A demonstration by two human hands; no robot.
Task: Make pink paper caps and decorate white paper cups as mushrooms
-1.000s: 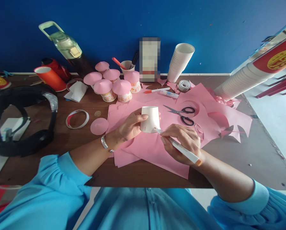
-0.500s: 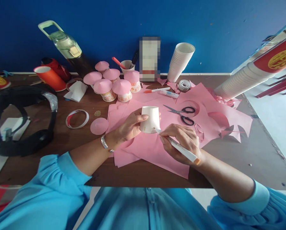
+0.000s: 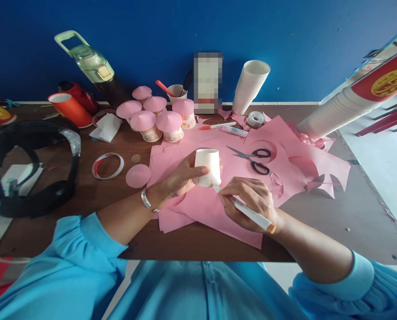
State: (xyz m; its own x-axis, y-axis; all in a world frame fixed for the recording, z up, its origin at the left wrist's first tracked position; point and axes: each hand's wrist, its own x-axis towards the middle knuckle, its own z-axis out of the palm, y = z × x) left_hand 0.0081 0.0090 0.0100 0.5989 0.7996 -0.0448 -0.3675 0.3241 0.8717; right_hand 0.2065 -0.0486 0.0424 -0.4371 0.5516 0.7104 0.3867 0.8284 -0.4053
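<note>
My left hand (image 3: 184, 176) is wrapped round a white paper cup (image 3: 207, 161), its thumb across the front. The cup is held upside down, wide rim lowest, and carries a few small orange-brown marks near that rim. In my right hand (image 3: 250, 202) is a white marker pen (image 3: 252, 212) with an orange end, its tip at the cup's lower edge. Under both hands lie pink paper sheets (image 3: 205, 213). Black-handled scissors (image 3: 252, 156) rest on the paper right of the cup.
Several decorated cups with pink cone tops (image 3: 169, 122) stand behind to the left. A tape roll (image 3: 107, 154) and a pink paper cone (image 3: 138, 176) lie left. Stacked white cups (image 3: 251, 86), a phone-like blurred object (image 3: 208, 84) and a bottle (image 3: 93, 64) are along the wall.
The cup has turned slightly and shifted a little left, and my left thumb sits lower on it. Another orange-brown mark shows near the rim. The pen tip has moved slightly down and left.
</note>
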